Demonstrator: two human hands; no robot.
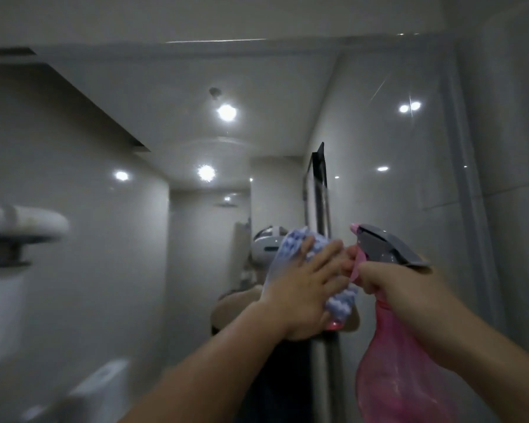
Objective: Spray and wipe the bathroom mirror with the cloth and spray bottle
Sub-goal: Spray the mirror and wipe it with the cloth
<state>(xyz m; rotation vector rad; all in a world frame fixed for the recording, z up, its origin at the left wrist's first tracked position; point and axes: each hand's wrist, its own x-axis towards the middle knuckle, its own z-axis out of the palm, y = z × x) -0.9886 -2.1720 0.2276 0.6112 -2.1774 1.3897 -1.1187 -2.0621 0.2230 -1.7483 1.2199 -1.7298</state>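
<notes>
Left hand: the left hand [300,288] lies flat, fingers spread, pressing the cloth [290,248] against the mirror [171,123].
Right hand: the right hand [385,279] is wrapped round the neck of the spray bottle [400,367], fingers curled by the pink trigger.
Cloth: pale blue and nubbly, bunched under the palm — its long axis runs from upper left to lower right, one end showing above the fingertips and the other below the heel of the hand.
Bottle: pink and translucent with a grey head; its long axis tilts up and to the left, and the nozzle points left at the glass, just beside the cloth.
Hidden: the bottle's base is cut off at the lower edge; the middle of the cloth is covered by the hand.
Hard to make out: the whole view is blurred — the white fitting [22,227] at the left edge and the reflected figure in a white headset [264,242] stay indistinct.
</notes>
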